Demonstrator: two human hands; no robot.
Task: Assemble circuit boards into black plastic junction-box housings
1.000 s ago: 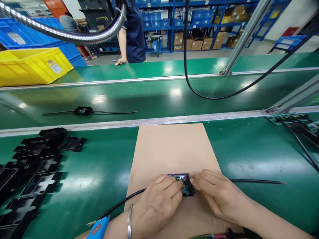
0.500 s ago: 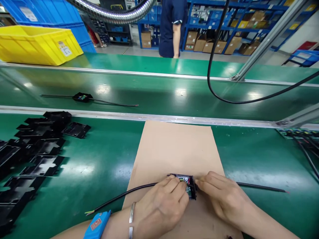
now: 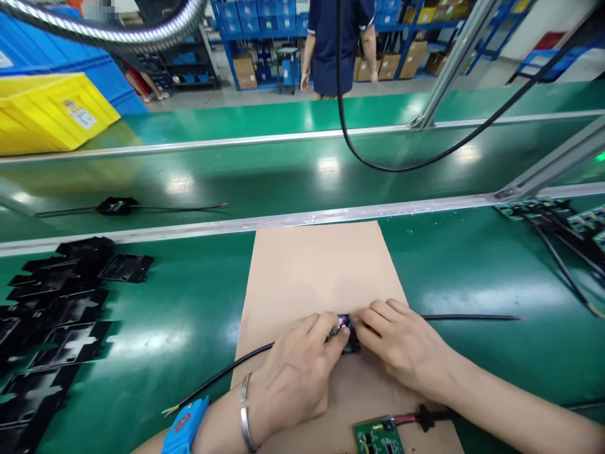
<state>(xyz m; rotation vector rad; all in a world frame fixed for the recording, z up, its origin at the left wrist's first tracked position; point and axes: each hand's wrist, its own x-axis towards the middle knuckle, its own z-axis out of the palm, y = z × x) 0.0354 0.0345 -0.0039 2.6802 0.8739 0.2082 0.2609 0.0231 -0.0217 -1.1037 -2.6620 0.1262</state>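
A small black plastic housing (image 3: 352,343) with a circuit board in it lies on the cardboard sheet (image 3: 316,265), mostly covered by my fingers. My left hand (image 3: 300,366) is closed over its left part, thumb and fingertips on the board and housing. At its right end my right hand (image 3: 406,350) pinches where the cable enters; the fingertips partly hide this spot. One black cable (image 3: 227,372) with stripped wire ends leads out to the left. Another black cable (image 3: 472,317) runs out to the right from behind my right hand.
A green circuit board (image 3: 378,436) with red and black leads lies at the cardboard's near edge. Black housings (image 3: 70,347) are piled left. More boards with cables (image 3: 539,211) lie at right. A hanging black cable (image 3: 392,169) loops above the bench. A person (image 3: 333,50) stands beyond.
The view has shifted and tilted, and the green board at the near edge has come into sight. My left thumb now presses at the housing's right part. Both hands stay at the housing.
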